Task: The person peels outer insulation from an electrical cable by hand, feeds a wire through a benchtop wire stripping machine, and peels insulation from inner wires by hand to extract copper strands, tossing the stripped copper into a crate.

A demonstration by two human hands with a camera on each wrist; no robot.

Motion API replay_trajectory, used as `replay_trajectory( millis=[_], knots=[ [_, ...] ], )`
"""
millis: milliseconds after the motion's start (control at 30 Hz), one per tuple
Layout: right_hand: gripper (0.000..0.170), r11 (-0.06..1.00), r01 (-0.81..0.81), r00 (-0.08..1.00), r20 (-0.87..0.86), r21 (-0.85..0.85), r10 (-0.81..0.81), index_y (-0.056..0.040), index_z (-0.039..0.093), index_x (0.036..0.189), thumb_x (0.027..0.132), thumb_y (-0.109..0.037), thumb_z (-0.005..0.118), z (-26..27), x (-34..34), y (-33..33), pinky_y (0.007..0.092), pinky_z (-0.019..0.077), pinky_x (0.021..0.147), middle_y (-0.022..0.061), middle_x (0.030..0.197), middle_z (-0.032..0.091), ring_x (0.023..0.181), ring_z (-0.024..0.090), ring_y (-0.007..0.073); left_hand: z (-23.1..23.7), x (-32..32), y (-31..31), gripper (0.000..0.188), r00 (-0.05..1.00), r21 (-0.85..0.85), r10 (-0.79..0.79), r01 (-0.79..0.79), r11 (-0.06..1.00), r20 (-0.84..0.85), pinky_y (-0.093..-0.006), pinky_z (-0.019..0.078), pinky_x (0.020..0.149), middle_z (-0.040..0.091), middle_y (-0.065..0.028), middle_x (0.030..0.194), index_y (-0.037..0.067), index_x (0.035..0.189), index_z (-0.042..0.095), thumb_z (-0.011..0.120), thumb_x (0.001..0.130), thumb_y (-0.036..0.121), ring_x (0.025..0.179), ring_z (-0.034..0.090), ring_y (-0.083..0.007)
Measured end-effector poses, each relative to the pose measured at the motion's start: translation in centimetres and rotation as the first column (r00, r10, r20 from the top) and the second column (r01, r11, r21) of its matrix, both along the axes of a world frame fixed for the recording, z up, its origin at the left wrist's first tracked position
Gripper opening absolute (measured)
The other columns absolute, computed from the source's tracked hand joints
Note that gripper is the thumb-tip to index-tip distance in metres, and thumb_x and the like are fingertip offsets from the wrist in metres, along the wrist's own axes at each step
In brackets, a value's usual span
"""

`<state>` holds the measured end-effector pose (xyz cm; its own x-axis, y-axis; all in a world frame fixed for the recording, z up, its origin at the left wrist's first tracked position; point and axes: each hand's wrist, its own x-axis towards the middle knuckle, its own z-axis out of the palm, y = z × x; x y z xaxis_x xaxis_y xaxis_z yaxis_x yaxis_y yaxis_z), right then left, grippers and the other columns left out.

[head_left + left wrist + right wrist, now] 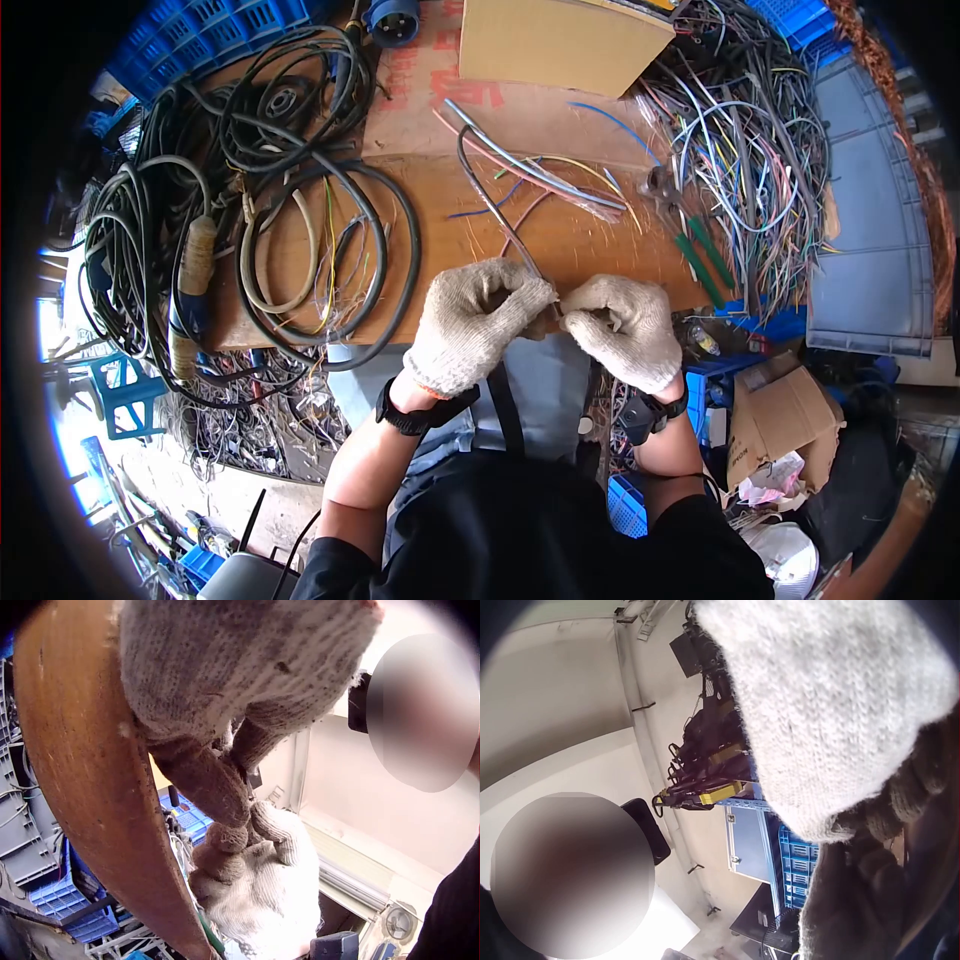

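Both hands wear knitted off-white gloves and meet at the near edge of the wooden table (420,230). A thin dark cable (497,215) slants across the tabletop toward me, its near end between the hands. My left hand (470,325) pinches it between thumb and forefinger close to that end. On the other side, my right hand (630,330), fingers curled, pinches the cable's tip. The left wrist view has the darkened fingertips of both gloves nearly meeting, hiding most of the cable end. In the right wrist view the glove (832,705) covers the work.
Thick black cable coils (385,250) lie left. Loose stripped wires (545,165) are behind the hands, with green-handled pliers (705,255) to their right. A large wire heap (760,160) and grey bin (870,210) stand right. A cardboard box (565,40) is at the back.
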<state>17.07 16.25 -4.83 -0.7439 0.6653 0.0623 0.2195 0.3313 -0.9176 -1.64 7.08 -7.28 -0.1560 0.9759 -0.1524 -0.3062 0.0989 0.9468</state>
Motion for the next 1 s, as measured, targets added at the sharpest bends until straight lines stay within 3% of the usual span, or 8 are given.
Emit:
replay_trajectory(
  millis=[167, 400, 667, 900, 967, 1000],
  knots=[
    [0.006, 0.994, -0.019, 0.999, 0.035, 0.112, 0.015, -0.0013, 0.072, 0.09, 0.085, -0.004, 0.074, -0.2, -0.1, 0.4, 0.0283, 0.0525, 0.058, 0.0076, 0.079, 0.07, 0.066, 0.068, 0.0132, -0.5, 0.2, 0.1, 0.017, 0.999, -0.003, -0.004, 0.004, 1.0, -0.046, -0.0258, 0.0575, 0.066, 0.073, -0.0101, 0.082, -0.004, 0.095, 0.067, 0.066, 0.098, 0.012, 0.072, 0.07, -0.0134],
    [0.009, 0.999, -0.012, 0.994, 0.108, 0.046, 0.007, -0.0018, 0.072, 0.087, 0.083, -0.008, 0.076, -0.5, -0.1, 0.3, 0.0289, 0.0513, 0.057, 0.0079, 0.078, 0.07, 0.066, 0.067, 0.0138, 0.3, 0.4, 0.0, 0.018, 0.992, -0.05, -0.034, 0.028, 0.998, -0.123, -0.0253, 0.0564, 0.062, 0.073, -0.0098, 0.08, -0.005, 0.096, 0.07, 0.068, 0.098, 0.013, 0.068, 0.069, -0.0125],
    [0.01, 0.999, 0.051, 0.994, 0.101, -0.013, -0.049, -0.0003, 0.071, 0.085, 0.084, -0.008, 0.077, -0.4, -0.4, -0.1, 0.027, 0.0506, 0.056, 0.0067, 0.072, 0.069, 0.063, 0.065, 0.0108, -0.1, 0.5, 0.1, 0.019, 0.996, -0.062, -0.017, 0.012, 0.998, -0.082, -0.025, 0.0577, 0.062, 0.074, -0.0109, 0.081, -0.005, 0.098, 0.07, 0.068, 0.098, 0.014, 0.07, 0.071, -0.0132],
    [0.009, 0.995, 0.044, 0.992, 0.115, 0.09, -0.055, -0.0007, 0.071, 0.084, 0.085, -0.008, 0.076, -0.8, -0.5, 0.0, 0.0261, 0.0512, 0.057, 0.0047, 0.071, 0.07, 0.063, 0.065, 0.0091, 0.2, 0.0, 0.0, 0.024, 0.994, -0.069, -0.075, 0.07, 0.995, -0.073, -0.0271, 0.0596, 0.066, 0.074, -0.0128, 0.085, -0.007, 0.102, 0.068, 0.065, 0.1, 0.017, 0.074, 0.072, -0.0161],
    [0.009, 0.994, 0.081, 0.992, 0.1, -0.068, -0.074, -0.0005, 0.071, 0.085, 0.085, -0.008, 0.076, -1.0, -0.5, -0.1, 0.0258, 0.0514, 0.057, 0.0049, 0.071, 0.07, 0.062, 0.065, 0.009, -0.2, 0.0, 0.0, 0.024, 0.997, -0.066, -0.069, 0.067, 0.996, -0.037, -0.0275, 0.0596, 0.066, 0.073, -0.0129, 0.085, -0.007, 0.103, 0.068, 0.064, 0.101, 0.017, 0.075, 0.072, -0.0166],
    [0.009, 0.994, 0.081, 0.992, 0.102, -0.07, -0.074, -0.0005, 0.071, 0.085, 0.085, -0.008, 0.076, -0.9, -0.5, -0.1, 0.0258, 0.0514, 0.057, 0.0049, 0.071, 0.07, 0.062, 0.065, 0.009, -0.3, 0.0, 0.0, 0.025, 0.998, -0.063, -0.063, 0.063, 0.996, -0.002, -0.0278, 0.0596, 0.066, 0.073, -0.0131, 0.085, -0.007, 0.105, 0.067, 0.063, 0.101, 0.017, 0.075, 0.072, -0.017]
  ],
)
